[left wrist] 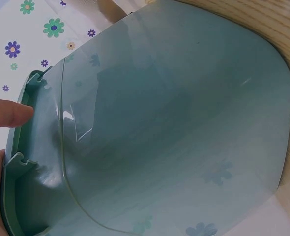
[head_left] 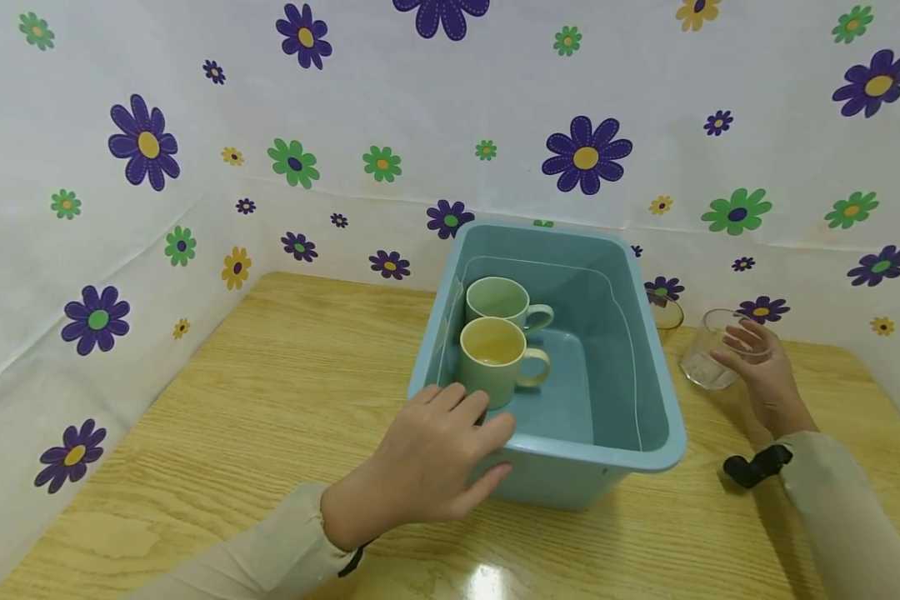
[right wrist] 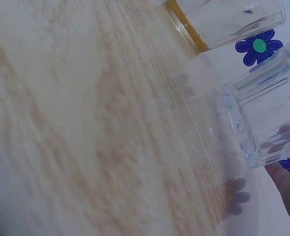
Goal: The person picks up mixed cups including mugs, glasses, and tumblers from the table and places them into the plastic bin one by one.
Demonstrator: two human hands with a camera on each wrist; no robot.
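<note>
A blue plastic bin [head_left: 596,454] stands on the table, with two pale green mugs inside along its left wall. The nearer mug [head_left: 487,379] and the farther mug [head_left: 495,293] both have handles pointing right. My left hand [head_left: 438,454] grips the bin's near rim, fingers over the edge and thumb [left wrist: 12,114] on the outside. To the right of the bin, my right hand [head_left: 768,375] holds a clear drinking glass [head_left: 708,358], seen close up in the right wrist view [right wrist: 268,113]. Whether its base touches the table, I cannot tell.
A second clear glass [right wrist: 223,22] with an amber-looking rim or base stands behind the bin's right side, partly hidden in the head view. A flower-print sheet [head_left: 390,92] hangs behind the wooden table [head_left: 270,375] and along its left side.
</note>
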